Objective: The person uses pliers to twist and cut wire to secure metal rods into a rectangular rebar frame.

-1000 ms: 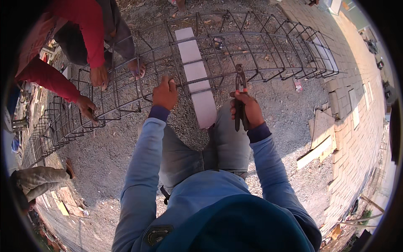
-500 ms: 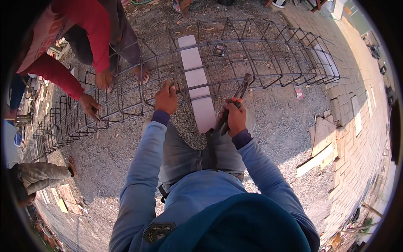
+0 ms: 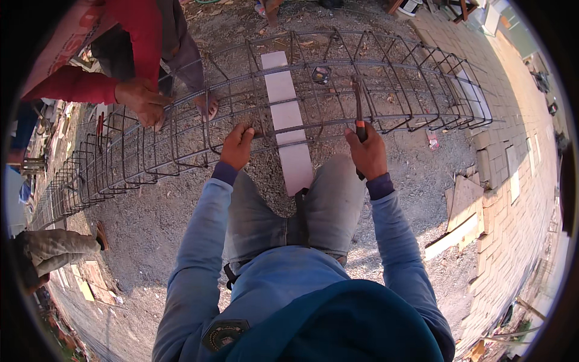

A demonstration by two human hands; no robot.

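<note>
Across gravelly ground, a long cage of dark steel bars point(image 3: 325, 123) stretches from side to side, some of its bars crossing over a flat, pale pinkish board point(image 3: 286, 114). The near end of that board lies between the wearer's knees, in faded grey trousers point(image 3: 265, 208). Just left of the board, the left hand point(image 3: 237, 146) is curled in at the cage's near side, thumb uppermost; whether it closes around a bar cannot be told. Just right of the board, the right hand point(image 3: 368, 151) is wrapped firmly around long metal pincers with orange-and-black handles point(image 3: 359, 108), their head pointing away from the wearer, above the cage. Well left of the board, a co-worker's hands point(image 3: 143, 101), below dark red sleeves point(image 3: 81, 86), are together at the cage. Far right of the board, a white panel point(image 3: 473, 96) stands at the cage's end.
</note>
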